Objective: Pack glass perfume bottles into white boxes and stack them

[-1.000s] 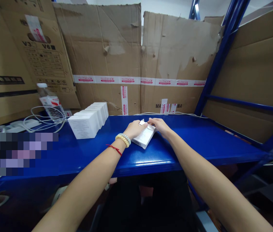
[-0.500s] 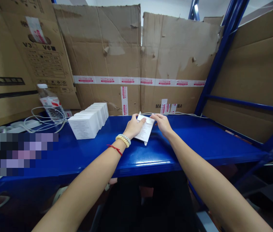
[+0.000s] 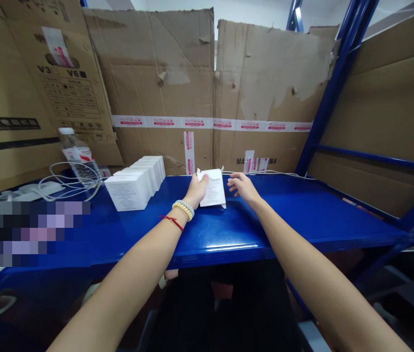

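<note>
A small white carton point(image 3: 213, 191) with fine print on its face is held just above the blue shelf, its flaps sticking out at the top and at the lower right corner. My left hand point(image 3: 195, 189) grips it by the left side, thumb on the front; the fingers behind it are hidden. To the right, my right hand point(image 3: 242, 187) is apart from the carton, its fingers loosely curved and spread, with nothing seen in them. A row of similar white cartons point(image 3: 128, 194) stands on the shelf to the left.
The blue metal shelf point(image 3: 302, 210) has upright cardboard sheets point(image 3: 155, 93) along its back. On the left are a plastic water bottle point(image 3: 78, 156), a coil of white cable point(image 3: 51, 183) and a power strip point(image 3: 32, 191). A blue post point(image 3: 333, 93) rises at the right.
The carton has turned more upright and shifted slightly left and up in my left hand. My right hand has let go of its top edge and its fingers have opened.
</note>
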Motion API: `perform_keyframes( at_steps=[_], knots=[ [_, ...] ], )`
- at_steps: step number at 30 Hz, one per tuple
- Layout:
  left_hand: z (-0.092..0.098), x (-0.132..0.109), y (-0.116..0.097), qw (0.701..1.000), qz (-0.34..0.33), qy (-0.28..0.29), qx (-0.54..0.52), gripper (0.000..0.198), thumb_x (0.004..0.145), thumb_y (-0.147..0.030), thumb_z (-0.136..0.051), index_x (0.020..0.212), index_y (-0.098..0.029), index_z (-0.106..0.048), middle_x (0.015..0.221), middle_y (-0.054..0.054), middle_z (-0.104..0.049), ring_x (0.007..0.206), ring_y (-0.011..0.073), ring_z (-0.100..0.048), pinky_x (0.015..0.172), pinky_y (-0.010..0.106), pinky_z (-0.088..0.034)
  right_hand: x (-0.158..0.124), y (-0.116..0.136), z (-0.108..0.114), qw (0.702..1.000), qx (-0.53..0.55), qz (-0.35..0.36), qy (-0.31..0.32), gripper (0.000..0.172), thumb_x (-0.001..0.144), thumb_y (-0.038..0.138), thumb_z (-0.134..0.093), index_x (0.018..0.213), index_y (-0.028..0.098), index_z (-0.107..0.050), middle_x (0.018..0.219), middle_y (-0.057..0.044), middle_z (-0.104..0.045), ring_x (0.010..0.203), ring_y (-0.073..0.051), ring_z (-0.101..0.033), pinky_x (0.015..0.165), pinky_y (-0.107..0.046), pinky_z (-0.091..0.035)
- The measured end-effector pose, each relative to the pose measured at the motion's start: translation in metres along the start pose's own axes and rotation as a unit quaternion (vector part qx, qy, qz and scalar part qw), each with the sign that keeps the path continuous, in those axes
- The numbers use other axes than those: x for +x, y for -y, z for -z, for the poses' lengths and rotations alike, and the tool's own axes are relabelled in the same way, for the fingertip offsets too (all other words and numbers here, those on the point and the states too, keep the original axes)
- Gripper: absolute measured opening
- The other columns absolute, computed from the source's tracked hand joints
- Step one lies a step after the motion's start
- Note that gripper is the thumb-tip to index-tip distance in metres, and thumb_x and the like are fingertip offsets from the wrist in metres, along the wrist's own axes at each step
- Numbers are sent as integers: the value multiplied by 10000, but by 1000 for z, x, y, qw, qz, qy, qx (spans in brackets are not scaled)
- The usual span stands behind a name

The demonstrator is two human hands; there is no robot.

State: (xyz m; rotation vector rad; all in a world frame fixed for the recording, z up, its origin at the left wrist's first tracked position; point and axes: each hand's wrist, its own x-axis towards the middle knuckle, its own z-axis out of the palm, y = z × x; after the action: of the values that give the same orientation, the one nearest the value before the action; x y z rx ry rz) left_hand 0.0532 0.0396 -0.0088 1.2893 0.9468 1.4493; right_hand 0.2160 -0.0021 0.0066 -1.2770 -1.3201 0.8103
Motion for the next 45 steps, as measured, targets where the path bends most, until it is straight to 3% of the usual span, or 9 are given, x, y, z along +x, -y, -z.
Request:
perform_keyframes(
  at_steps=[3, 8, 13, 18, 20, 29, 35, 39, 45],
  knots=[
    [3, 1, -2, 998, 35, -9, -42, 250, 861, -332, -600, 1028, -157, -536, 958, 96, -671, 870, 206, -664, 856, 405, -524, -5, 3, 0, 995, 3, -15, 99, 451, 589, 198, -589, 1036, 182, -528, 796, -10, -636, 657, -138, -566, 537, -240, -393],
    [9, 3, -5, 993, 67, -12, -101, 219, 854, -340, -615, 954, -156, -551, 863, 84, -691, 858, 221, -683, 840, 396, -539, -8, -2, -2, 973, -15, 65, 219, 703, 488, 66, -689, 1152, 173, -483, 766, 28, -631, 681, -131, -587, 664, -269, -478],
    [10, 5, -6, 989, 29, -11, -143, 228, 840, -293, -644, 995, -179, -523, 889, 58, -681, 917, 210, -671, 908, 411, -517, -3, -12, -2, 973, -98, 130, 165, 612, 571, 104, -706, 1149, 163, -516, 746, 38, -633, 642, -105, -576, 664, -247, -476],
    [10, 3, -10, 985, -20, 16, -169, 302, 818, -212, -664, 1074, -183, -505, 970, 58, -680, 976, 207, -656, 976, 429, -480, 0, -14, 3, 944, -258, 147, 142, 148, 667, 161, -689, 811, 151, -653, 702, 2, -669, 634, -107, -583, 627, -217, -439],
    [11, 1, -10, 982, -26, 51, -180, 354, 803, -194, -677, 1113, -178, -507, 995, 68, -684, 1002, 212, -652, 997, 440, -464, -1, -13, 4, 932, -297, 139, 155, 53, 700, 186, -678, 738, 150, -666, 694, -11, -679, 636, -113, -590, 616, -212, -429],
    [20, -3, -10, 960, -4, 207, -187, 535, 589, -244, -857, 1053, -147, -607, 1001, 105, -717, 1116, 286, -613, 1053, 504, -405, 3, -12, 6, 874, -435, 98, 191, 91, 758, 162, -601, 743, 140, -688, 798, -60, -719, 709, -140, -613, 602, -205, -388],
    [23, -5, -13, 957, -1, 236, -170, 551, 538, -265, -881, 1006, -124, -628, 1007, 131, -720, 1179, 326, -574, 1074, 532, -378, 7, -17, 8, 858, -481, 74, 165, 164, 780, 247, -574, 709, 158, -692, 766, -58, -705, 675, -134, -583, 559, -215, -337],
    [23, -6, -14, 959, -5, 228, -170, 543, 548, -275, -876, 1007, -132, -623, 1029, 134, -714, 1187, 318, -571, 1068, 520, -394, 4, -10, 9, 870, -449, 83, 187, 171, 747, 201, -576, 598, 147, -643, 617, -21, -635, 584, -106, -514, 535, -214, -319],
    [20, -8, -16, 962, -21, 214, -167, 554, 537, -299, -881, 989, -134, -606, 995, 124, -713, 1161, 307, -586, 1042, 509, -419, 5, -8, 11, 921, -315, 46, 223, 160, 635, 42, -516, 552, 150, -601, 553, 21, -596, 546, -99, -493, 546, -201, -366]
  ],
)
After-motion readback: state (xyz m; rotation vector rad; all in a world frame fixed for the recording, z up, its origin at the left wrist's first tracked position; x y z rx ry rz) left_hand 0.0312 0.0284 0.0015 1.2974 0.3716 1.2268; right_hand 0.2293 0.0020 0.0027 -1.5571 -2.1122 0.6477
